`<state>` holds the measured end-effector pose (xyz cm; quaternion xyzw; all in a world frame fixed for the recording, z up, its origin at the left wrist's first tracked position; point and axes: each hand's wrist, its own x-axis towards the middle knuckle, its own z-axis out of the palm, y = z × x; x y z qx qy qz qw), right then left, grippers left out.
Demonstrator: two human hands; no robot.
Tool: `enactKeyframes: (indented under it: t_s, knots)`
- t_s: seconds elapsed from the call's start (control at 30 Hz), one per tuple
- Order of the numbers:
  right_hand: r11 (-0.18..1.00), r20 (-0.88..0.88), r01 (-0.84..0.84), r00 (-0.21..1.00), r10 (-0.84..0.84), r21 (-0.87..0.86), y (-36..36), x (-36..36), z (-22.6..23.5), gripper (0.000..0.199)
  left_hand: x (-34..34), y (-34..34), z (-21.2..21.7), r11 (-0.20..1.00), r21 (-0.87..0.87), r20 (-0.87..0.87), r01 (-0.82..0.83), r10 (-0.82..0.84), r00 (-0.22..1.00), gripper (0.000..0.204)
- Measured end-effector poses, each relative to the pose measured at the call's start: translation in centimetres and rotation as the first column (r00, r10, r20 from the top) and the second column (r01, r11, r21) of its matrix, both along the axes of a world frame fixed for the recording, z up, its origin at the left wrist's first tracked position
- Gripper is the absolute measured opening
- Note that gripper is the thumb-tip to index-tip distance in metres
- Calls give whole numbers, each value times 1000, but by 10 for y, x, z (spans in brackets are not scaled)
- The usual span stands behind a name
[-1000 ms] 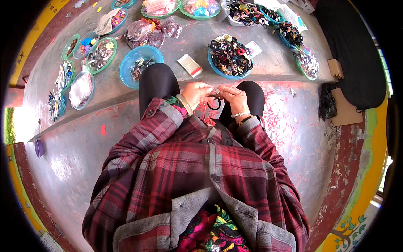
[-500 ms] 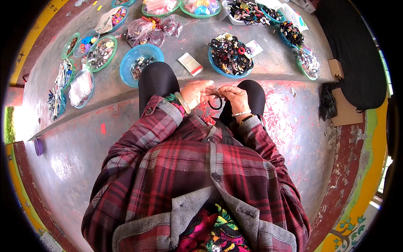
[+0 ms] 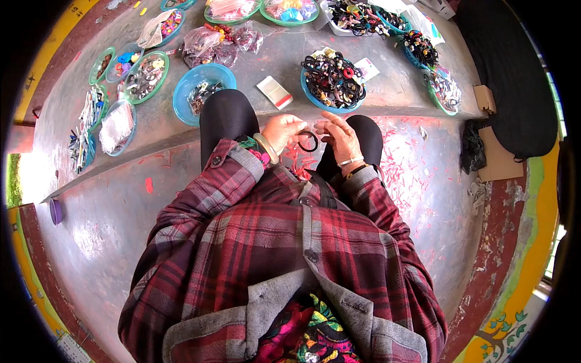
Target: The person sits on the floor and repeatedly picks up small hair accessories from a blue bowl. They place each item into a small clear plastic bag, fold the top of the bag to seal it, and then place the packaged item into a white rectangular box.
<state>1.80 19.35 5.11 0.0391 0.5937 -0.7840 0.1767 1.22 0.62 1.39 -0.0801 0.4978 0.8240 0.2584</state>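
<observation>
Between my knees, my left hand (image 3: 284,132) pinches a black hair tie (image 3: 310,142), which hangs as a loop from the thumb and fingers. My right hand (image 3: 340,138) is just to the right of the loop, its fingers loosely apart and pointing toward the left hand. Nothing clear shows in those right fingers; a thin strand there would be too fine to make out. Beyond the hands, a blue bowl (image 3: 307,97) is heaped with mostly black hair ties. Left of it lies a small white and red card or flat box (image 3: 274,92).
A blue bowl (image 3: 180,100) with small pieces stands beyond my left knee. Several bowls of small parts line the ledge, with plastic bags (image 3: 209,45) among them. Red scraps (image 3: 399,157) litter the lower floor. A black bag (image 3: 472,145) lies at the right.
My right fingers have come off the hair tie and opened slightly to the right. The loop now hangs from my left hand, turned more face-on.
</observation>
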Motion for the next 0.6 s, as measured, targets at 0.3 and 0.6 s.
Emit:
enactKeyframes:
  t_s: [0.3, 0.6]
  knots:
    - [986, -107, -65, 991, 82, 156, -8, 1, -18, 8, 9, 6, 11, 980, -179, -284, 88, -137, 949, 18]
    - [994, -95, -17, 995, 27, 107, -3, 0, -10, 5, 5, 1, 12, 996, -61, -174, 66, -76, 982, 19]
